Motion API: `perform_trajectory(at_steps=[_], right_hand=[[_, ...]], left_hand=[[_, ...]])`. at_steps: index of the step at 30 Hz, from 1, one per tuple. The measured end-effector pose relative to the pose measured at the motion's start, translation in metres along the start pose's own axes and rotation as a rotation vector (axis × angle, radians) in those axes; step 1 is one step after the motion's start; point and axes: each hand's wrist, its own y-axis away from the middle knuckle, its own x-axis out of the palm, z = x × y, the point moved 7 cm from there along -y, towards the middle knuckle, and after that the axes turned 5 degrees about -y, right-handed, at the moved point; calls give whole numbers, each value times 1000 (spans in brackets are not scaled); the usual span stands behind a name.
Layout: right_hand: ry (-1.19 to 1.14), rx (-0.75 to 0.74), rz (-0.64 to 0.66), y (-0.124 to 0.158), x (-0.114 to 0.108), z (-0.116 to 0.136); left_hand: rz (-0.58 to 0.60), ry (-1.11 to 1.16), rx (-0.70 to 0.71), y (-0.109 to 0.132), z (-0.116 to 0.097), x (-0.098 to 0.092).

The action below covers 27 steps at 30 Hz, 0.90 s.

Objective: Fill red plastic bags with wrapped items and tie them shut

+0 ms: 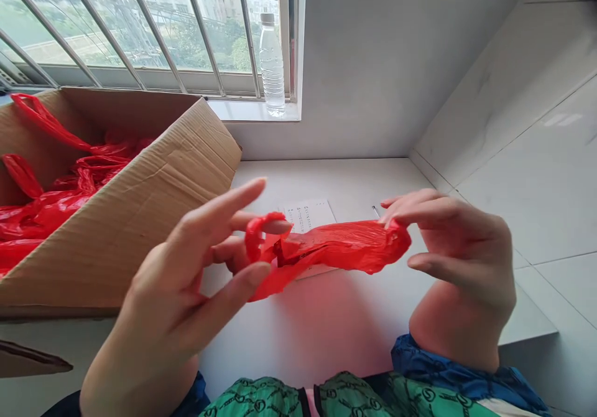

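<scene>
A red plastic bag (345,246), gathered into a long narrow strip, is stretched between my two hands above the white tabletop (298,336). At its left end, my left hand (200,274) has a loop of the bag hooked around a finger, with the index finger and thumb spread apart. My right hand (448,236) holds the bunched right end at the fingertips, its thumb held away below. Beneath the bag lies a sheet of paper (308,215) with printed marks, partly hidden by the bag.
On the left stands an open cardboard box (140,205) filled with crumpled red bags (60,211). A clear bottle (272,68) stands on the sill of the barred window. A pen (375,211) lies beyond my right hand. Tiled wall lies to the right.
</scene>
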Motion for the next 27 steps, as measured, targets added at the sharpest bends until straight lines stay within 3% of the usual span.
perform_trajectory(at_steps=[2,4,8,11,13,15,18,23,27], right_hand=[[21,63,123,-1,5,-7],[30,87,144,-2,4,-9],[-26,42,9,-6,3,-9],[-174,54,-144,-10,15,-23],[-308,140,-222,-11,32,-42],[-419,264,-217,-12,54,-61],[-498,352,-63,-12,83,-72],[-416,294,179,-10,96,-60],[-280,302,176,-10,96,-63]], left_hand=[[126,-71,13,1,3,8],[118,-192,46,0,5,6],[-74,-426,220,-5,-7,-7],[-179,-473,309,-9,-16,-7],[-162,-403,335,-12,-17,3],[-62,-299,341,-15,-13,21],[41,-194,302,-16,-3,45],[-48,-71,93,-18,16,52],[160,202,-84,-15,26,66]])
